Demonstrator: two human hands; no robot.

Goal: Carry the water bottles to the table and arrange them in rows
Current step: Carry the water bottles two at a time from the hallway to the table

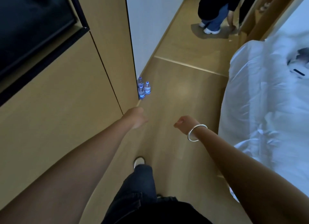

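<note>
Three water bottles [143,88] stand on the floor at twelve o'clock, against the cabinet corner [133,83]. The left hand [138,117] reaches empty, fingers hidden; the right hand [184,124] hangs loosely curled. Grabbing hastily could topple the close-packed bottles.

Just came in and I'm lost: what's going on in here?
A person is walking toward three water bottles standing on the floor by the wall corner. Both hands are out in front and hold nothing: the left hand reaches toward the bottles, the right hand is loosely curled. Nothing is picked up yet.
</note>
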